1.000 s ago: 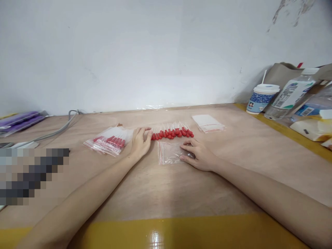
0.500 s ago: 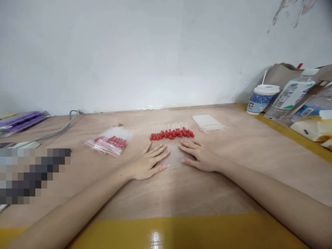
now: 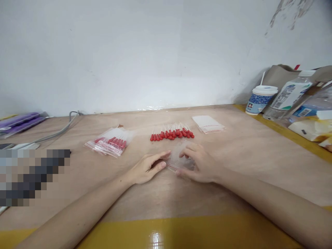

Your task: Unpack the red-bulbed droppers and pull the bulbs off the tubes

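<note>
A clear zip-lock bag (image 3: 177, 159) with a red line along its near edge lies at an angle between my hands. My left hand (image 3: 150, 167) rests at the bag's left side, thumb and fingers apart, fingertips at its edge. Over the bag's right part curves my right hand (image 3: 203, 165), slightly blurred, with the thumb near the bag's lower edge and the fingers bent apart above it; part of the bag is hidden there. Just beyond is a row of red-tipped, white-stemmed swabs (image 3: 171, 133), heads toward me.
Filled zip-lock bags (image 3: 111, 141) holding red-tipped swabs are piled at left. A stack of flat bags (image 3: 208, 123) lies at right. Farther right stand a paper cup (image 3: 260, 100) and a plastic bottle (image 3: 289, 95). A grey cable (image 3: 58, 134) and purple packets (image 3: 23, 123) occupy the left side.
Both hands lay flat with spread fingers on the bag before. Now the right hand's fingers are bent, the left fingers are closer together, and the bag has turned askew.
</note>
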The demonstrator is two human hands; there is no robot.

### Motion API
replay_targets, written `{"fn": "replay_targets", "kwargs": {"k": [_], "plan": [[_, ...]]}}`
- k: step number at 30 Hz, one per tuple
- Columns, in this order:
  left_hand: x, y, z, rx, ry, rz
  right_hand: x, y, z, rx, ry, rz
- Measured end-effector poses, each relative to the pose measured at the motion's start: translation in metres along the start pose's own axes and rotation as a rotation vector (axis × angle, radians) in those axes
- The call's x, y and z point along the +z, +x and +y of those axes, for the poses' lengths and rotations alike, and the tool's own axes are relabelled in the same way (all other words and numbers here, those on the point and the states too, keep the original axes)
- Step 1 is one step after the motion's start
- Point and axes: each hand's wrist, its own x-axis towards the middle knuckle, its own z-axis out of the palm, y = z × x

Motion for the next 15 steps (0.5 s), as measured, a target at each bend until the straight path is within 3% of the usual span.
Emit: {"fn": "replay_targets", "kwargs": {"k": [3,6,11,13,15], "plan": [[-0.001,0.001,0.001,-0.023,0.082,0.064,0.007,-0.001,-0.012,0.070,0.008,-0.137],[-0.011,0.000,-0.003,-0.095,0.320,0.169,0.010,-0.002,-0.009,0.028,0.031,-0.242],[-0.042,-0.010,-0.029,-0.540,1.034,0.321,-0.013,0.001,-0.007,-0.147,0.019,-0.380],[-0.052,-0.014,-0.042,-0.685,1.157,0.318,-0.031,0.006,-0.005,-0.144,0.172,-0.430],[-0.059,-0.017,-0.052,-0.775,1.182,0.296,-0.051,0.014,0.003,-0.056,0.364,-0.305]]}}
